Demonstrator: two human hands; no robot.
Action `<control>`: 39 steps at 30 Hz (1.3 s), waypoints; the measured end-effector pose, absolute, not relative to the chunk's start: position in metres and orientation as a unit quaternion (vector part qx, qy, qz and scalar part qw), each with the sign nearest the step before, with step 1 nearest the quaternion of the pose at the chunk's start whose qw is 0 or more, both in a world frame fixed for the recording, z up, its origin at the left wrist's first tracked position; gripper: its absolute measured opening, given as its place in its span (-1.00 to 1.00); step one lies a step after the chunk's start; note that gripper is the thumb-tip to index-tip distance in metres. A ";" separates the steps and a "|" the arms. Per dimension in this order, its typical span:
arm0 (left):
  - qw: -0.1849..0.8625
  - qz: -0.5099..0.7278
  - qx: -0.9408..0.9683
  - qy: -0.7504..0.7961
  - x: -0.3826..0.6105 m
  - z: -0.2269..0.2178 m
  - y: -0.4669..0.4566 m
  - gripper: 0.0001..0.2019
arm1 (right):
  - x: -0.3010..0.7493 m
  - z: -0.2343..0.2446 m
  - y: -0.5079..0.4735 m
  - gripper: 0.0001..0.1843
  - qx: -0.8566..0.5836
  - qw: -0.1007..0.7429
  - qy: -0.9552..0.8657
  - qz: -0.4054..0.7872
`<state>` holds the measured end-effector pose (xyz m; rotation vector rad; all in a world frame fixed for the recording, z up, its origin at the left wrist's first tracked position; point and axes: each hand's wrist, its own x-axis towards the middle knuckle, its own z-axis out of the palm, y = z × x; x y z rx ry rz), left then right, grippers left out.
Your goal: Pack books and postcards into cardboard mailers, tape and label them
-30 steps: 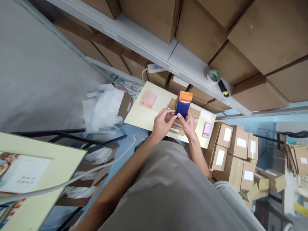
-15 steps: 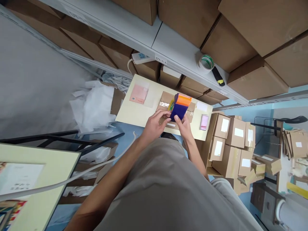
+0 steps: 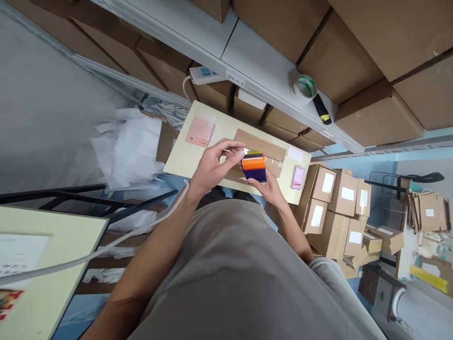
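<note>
Both hands hold a small blue-and-orange box [image 3: 254, 167] above a pale yellow table [image 3: 184, 158]. My left hand [image 3: 214, 165] pinches the box's upper left edge with thumb and fingers. My right hand [image 3: 271, 186] cups it from below and the right. A flat brown cardboard carton [image 3: 264, 145] with clear tape lies on the table just beyond the box. A pink slip [image 3: 200, 132] lies at the table's far left, and a pink item [image 3: 298, 177] rests at its right end.
Metal shelving [image 3: 247, 61] with brown cartons runs above the table; a tape roll [image 3: 305, 87], a black-yellow knife [image 3: 322, 111] and a power strip [image 3: 205, 73] sit on it. Labelled cartons [image 3: 336, 208] are stacked at right. White packing paper [image 3: 130, 146] lies left. Another table corner [image 3: 46, 264] is near left.
The box has been tipped from upright to lying with its orange band facing me and lowered toward the carton. My left hand moved up onto its top edge.
</note>
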<state>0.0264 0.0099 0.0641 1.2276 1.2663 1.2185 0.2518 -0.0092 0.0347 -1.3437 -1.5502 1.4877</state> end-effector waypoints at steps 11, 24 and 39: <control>0.470 0.448 0.522 0.552 0.028 0.062 0.014 -0.56 | 0.278 0.045 -0.009 -0.40 -0.503 0.208 -0.667 0.508; 0.382 0.475 0.532 0.588 0.030 0.076 0.005 -0.89 | 0.278 0.038 -0.007 -0.35 -0.526 0.118 -0.660 0.524; 0.522 0.563 0.137 0.626 0.026 -0.055 0.059 -0.85 | 0.343 0.087 0.146 -0.12 -0.503 -0.154 -0.678 0.514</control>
